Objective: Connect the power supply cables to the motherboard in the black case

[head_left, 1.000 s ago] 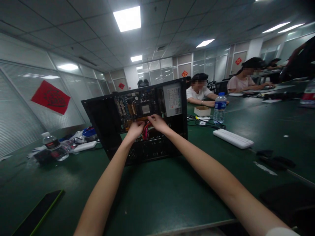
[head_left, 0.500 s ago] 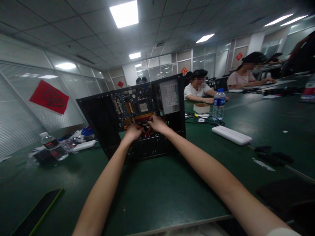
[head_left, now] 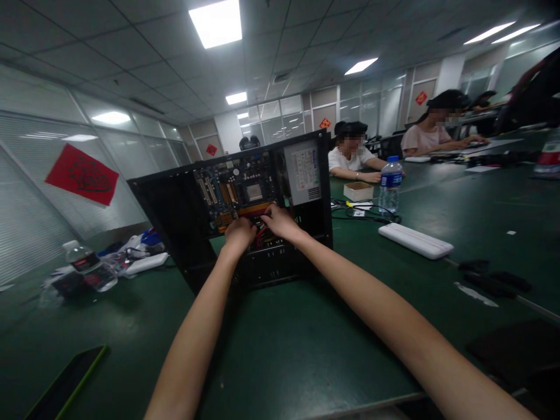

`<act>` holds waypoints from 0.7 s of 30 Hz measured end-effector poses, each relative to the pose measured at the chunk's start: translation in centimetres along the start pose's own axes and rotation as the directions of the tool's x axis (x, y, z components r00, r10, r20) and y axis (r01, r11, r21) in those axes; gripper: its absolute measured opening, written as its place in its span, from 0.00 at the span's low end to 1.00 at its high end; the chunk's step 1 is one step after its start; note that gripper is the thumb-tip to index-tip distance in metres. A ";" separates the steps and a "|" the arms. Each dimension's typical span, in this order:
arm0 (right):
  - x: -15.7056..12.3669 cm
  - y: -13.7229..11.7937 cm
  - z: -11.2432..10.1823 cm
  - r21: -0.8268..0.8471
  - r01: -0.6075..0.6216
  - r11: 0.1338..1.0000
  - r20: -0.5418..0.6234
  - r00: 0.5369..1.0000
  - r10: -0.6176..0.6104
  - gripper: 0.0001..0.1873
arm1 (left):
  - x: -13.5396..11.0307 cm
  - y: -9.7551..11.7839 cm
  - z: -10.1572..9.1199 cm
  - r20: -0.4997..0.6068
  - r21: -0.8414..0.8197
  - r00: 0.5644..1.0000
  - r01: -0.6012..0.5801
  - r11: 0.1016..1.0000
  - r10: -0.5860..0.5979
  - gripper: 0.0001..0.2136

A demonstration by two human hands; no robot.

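Note:
An open black computer case (head_left: 262, 269) stands on the table in front of me, its inside facing me. Within it a motherboard (head_left: 223, 169) shows its slots and a square metal chip (head_left: 254, 192); a silver power supply (head_left: 303, 174) sits at the upper right. Both my hands reach in at the motherboard's lower edge. My left hand (head_left: 240, 236) has its fingers closed by the red and dark cables (head_left: 261, 234). From the other side my right hand (head_left: 280, 223) pinches at the same cables, just below the orange-and-red memory slots (head_left: 256, 210). My fingers partly hide the cable ends.
Right of the case are a small box (head_left: 359, 191), a water bottle (head_left: 391, 185), black cables and a white power strip (head_left: 415, 240). Another bottle (head_left: 90, 265) and plastic bags lie left. A green-edged dark phone-like slab (head_left: 70, 382) is nearer me. Two people sit across the table.
The view has shifted slightly. The case leans a touch differently in the picture, and my left hand has turned a little at the cables. My right hand stays almost in place.

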State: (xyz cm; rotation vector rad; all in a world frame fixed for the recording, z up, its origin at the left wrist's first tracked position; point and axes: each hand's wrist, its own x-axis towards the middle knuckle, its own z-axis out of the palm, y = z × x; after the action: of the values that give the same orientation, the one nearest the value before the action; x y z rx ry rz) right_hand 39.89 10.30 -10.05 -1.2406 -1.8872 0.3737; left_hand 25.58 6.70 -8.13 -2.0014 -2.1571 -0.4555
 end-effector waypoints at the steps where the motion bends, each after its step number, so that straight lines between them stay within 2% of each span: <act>1: 0.0 0.0 0.0 0.004 0.006 1.000 -0.001 1.000 -0.006 0.11 | -0.1 0.0 0.0 0.006 -0.001 1.000 0.000 1.000 0.000 0.15; 5: -0.1 0.2 0.2 0.007 0.018 1.000 -0.004 1.000 -0.018 0.11 | -0.2 0.0 0.2 0.039 -0.016 0.999 -0.014 1.000 0.015 0.14; 11: 0.2 0.0 0.2 0.039 0.008 0.999 0.008 1.000 -0.008 0.10 | 0.5 -0.3 0.3 -0.008 -0.036 1.000 -0.018 0.999 0.018 0.14; 21: -0.1 -0.3 0.1 0.047 0.019 0.999 0.011 1.000 -0.020 0.09 | 1.4 -0.1 0.7 0.001 -0.039 1.000 0.018 0.999 -0.018 0.14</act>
State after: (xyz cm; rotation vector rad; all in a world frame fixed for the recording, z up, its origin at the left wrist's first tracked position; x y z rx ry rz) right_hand 39.62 10.05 -10.01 -1.1900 -1.8879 0.4132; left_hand 25.46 8.24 -8.33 -2.0036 -2.1853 -0.5032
